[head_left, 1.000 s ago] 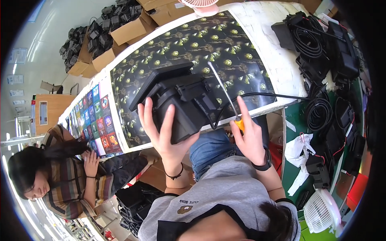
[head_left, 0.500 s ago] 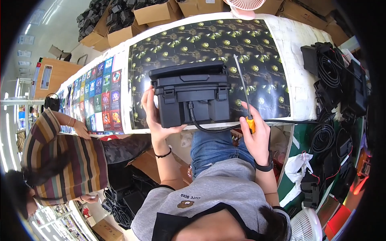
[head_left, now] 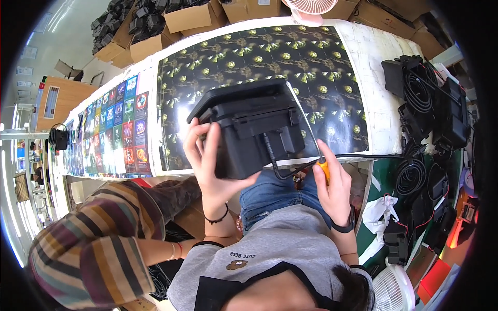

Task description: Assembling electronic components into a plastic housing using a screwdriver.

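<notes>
A black plastic box (head_left: 244, 140) with a lid (head_left: 244, 93) is tilted at the near edge of the table. My left hand (head_left: 210, 158) grips its left side, fingers on the upper side and thumb along the near lower edge. In my right hand (head_left: 334, 189) is a screwdriver with an orange handle (head_left: 323, 170). Its long metal shaft (head_left: 306, 116) points away from me, passing along the box's right side; whether the tip touches the lid I cannot tell. A ribbed black cable (head_left: 273, 158) comes out of the box's front and loops below it.
A dark patterned sheet (head_left: 332, 67) covers the table's middle, with colourful cards (head_left: 122, 124) printed at left. Black boxes and coiled cables (head_left: 417, 93) lie at right. A pink fan (head_left: 311, 8) and cartons (head_left: 194, 18) stand beyond. A co-worker in a striped top (head_left: 98, 249) is at left.
The box has turned and tilted, its left side coming nearer to me. My left hand moved down with it. The screwdriver handle shifted slightly nearer. The co-worker has bent toward me and down.
</notes>
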Demonstrator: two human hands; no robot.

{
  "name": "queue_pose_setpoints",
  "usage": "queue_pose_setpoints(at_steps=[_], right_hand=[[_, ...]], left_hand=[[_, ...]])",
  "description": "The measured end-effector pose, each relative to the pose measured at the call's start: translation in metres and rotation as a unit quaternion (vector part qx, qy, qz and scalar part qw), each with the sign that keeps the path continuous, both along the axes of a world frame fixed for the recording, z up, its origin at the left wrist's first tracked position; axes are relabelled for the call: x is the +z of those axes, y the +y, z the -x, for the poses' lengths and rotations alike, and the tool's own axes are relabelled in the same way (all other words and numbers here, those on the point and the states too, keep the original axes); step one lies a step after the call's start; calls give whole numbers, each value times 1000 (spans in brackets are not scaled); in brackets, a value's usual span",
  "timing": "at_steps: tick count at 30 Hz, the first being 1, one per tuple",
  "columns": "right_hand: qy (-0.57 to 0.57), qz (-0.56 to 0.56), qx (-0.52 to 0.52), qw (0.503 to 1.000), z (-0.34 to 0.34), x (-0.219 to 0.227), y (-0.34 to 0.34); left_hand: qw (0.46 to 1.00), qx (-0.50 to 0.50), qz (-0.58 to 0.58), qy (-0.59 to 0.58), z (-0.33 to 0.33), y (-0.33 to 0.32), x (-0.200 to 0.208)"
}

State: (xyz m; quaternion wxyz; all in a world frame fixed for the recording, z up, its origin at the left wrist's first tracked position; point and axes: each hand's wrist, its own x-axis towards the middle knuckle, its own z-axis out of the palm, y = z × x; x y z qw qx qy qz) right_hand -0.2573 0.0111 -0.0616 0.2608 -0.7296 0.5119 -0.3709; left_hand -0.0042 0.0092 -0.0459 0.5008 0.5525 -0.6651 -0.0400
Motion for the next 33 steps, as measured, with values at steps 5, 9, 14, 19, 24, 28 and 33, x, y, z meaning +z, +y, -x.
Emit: queue_pose_setpoints(at_steps=[5, 9, 14, 19, 24, 28, 33], right_hand=[[123, -56, -39, 990, 14, 8, 11], [168, -56, -12, 984, 21, 2, 14], [207, -75, -19, 975, 21, -2, 20], [167, -5, -48, 985, 16, -18, 29], [245, -47, -31, 968, 10, -39, 31], [104, 17, -89, 990, 5, -21, 29], [175, -83, -31, 981, -7, -25, 28]], left_hand=[[991, 14, -39, -129, 24, 2, 36], [968, -17, -76, -241, 38, -1, 47], [968, -8, -72, -240, 49, -3, 45], [969, -3, -56, -242, 49, -3, 40], [973, 1, -44, -226, 50, -3, 37], [974, 0, -38, -222, 49, -3, 35], [973, -2, -43, -226, 49, -4, 37]])
